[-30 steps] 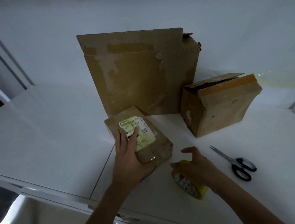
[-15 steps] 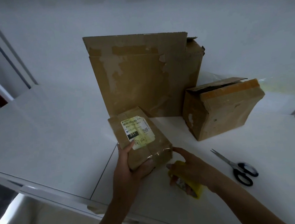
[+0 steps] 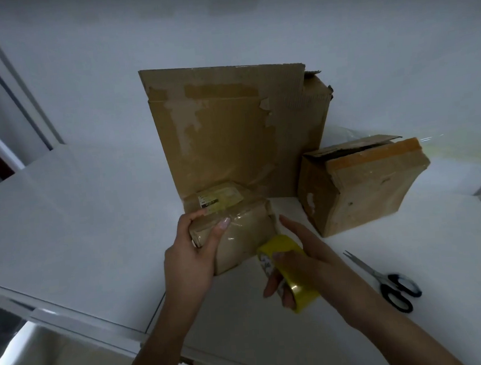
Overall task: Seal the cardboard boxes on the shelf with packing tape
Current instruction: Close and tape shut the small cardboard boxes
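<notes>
In the head view, the small box (image 3: 237, 231) is gripped at its near left corner by the left hand (image 3: 189, 261), on the white shelf (image 3: 77, 212) just before the tall box (image 3: 238, 130). The yellow tape roll (image 3: 299, 289) is held beside it by the right hand (image 3: 312, 263), fingers curled through the core, forefinger outstretched.

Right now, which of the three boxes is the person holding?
The smallest box, labelled, at the front: the left hand grips it; the right hand holds the tape roll. The tall box and open-flapped box stand untouched.
</notes>
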